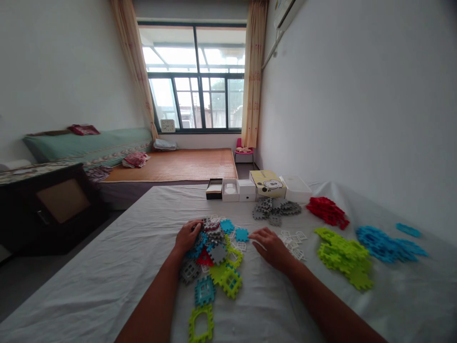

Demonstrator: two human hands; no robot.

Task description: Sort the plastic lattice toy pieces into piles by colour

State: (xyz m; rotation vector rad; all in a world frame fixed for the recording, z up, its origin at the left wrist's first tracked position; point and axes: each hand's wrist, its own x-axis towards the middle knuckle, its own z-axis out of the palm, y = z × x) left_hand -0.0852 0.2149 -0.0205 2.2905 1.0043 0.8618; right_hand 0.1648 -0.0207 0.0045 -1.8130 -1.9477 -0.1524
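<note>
A mixed pile of interlocking plastic tiles (217, 253) in grey, red, blue and lime green lies in front of me, with toothed edges and some window cut-outs. My left hand (187, 237) rests against the pile's upper left side, its fingers stretched over the edge pieces. On the other side, my right hand (270, 247) has its fingers extended and thumb apart. Its fingertips reach the right edge of a blue square tile (242, 234); whether they press on it I cannot tell. White window-frame pieces (294, 245) lie just right of that hand.
Sorted by colour are a grey heap (275, 209), a red heap (326, 212), a lime green heap (343, 257) and a blue heap (383, 245). Several boxes, one a yellow cartoon box (268, 184), line the far edge of the cloth-covered table (143, 247). A wall rises at the right.
</note>
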